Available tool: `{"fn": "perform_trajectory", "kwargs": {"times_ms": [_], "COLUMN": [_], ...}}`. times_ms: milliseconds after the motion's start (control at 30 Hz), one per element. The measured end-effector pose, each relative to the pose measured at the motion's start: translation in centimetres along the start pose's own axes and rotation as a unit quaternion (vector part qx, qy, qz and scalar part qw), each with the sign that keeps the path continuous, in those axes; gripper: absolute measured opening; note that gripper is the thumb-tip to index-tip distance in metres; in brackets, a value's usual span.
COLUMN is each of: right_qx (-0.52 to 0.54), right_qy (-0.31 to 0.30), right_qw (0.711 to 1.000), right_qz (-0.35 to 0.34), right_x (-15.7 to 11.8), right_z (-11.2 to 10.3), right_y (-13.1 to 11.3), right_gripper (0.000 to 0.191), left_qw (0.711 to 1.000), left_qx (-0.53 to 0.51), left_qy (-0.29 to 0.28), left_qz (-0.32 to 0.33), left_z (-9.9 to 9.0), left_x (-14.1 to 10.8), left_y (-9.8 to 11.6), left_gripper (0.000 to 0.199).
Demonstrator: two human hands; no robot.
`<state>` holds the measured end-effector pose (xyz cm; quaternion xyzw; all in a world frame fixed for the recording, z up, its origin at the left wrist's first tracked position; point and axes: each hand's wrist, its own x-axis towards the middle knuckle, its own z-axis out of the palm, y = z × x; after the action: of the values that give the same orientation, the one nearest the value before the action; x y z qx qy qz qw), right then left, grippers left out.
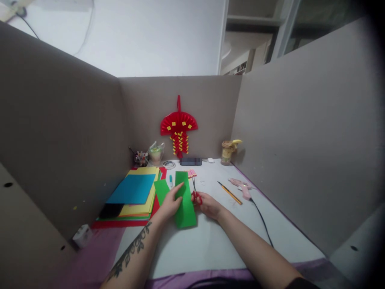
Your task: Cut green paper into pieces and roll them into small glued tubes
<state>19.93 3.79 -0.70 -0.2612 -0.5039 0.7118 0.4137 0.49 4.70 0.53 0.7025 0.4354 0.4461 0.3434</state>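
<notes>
My left hand (pixel 173 201) grips a green sheet of paper (pixel 185 212) at its left edge, with the index finger stretched along its face. The sheet is long and narrow, tilted up over the table. In my right hand (pixel 209 204), at the sheet's right side, is a pair of scissors (pixel 196 196) with red handles. Its blades point away from me, close to the paper's edge; whether they touch it I cannot tell. Another green piece of paper (pixel 161 189) lies left of the held sheet, partly hidden by my left hand.
Coloured paper (pixel 132 188) is stacked on the left. A pencil (pixel 230 192) and a pink glue gun (pixel 242 186) with a black cord lie right. A phone (pixel 190 161), a cup (pixel 226 153) and a roll of tape (pixel 169 164) stand at the back, below a red paper decoration (pixel 179 124). Grey partitions enclose the table.
</notes>
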Motion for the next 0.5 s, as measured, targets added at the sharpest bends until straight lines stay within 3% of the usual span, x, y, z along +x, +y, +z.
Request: {"fn": "perform_trajectory", "kwargs": {"times_ms": [133,300,367,433,500], "right_qx": [-0.011,-0.035,-0.06,-0.096,-0.159], "right_qy": [0.031,0.049,0.064,0.087,0.125], "right_qw": [0.999,0.998,0.996,0.991,0.973], "right_qz": [-0.015,0.003,0.001,-0.036,-0.109], "right_x": [0.4,0.9,1.1,1.4,1.7], "right_z": [-0.1,-0.6,-0.7,-0.9,-0.9], "right_y": [0.3,1.1,1.6,1.9,2.0], "right_gripper": [0.037,0.043,0.045,0.044,0.037], "left_qw": [0.998,1.0,0.996,0.98,0.971], "left_qx": [0.051,0.019,0.045,0.106,0.156], "left_qy": [0.025,0.012,0.078,0.162,0.173], "left_qz": [0.017,0.005,0.015,0.039,0.057], "left_z": [0.0,0.2,0.3,0.5,0.9], "left_x": [0.1,0.2,0.0,-0.3,-0.7], "left_y": [-0.5,-0.4,0.1,0.7,1.3], "left_gripper": [0.053,0.061,0.058,0.042,0.022]}}
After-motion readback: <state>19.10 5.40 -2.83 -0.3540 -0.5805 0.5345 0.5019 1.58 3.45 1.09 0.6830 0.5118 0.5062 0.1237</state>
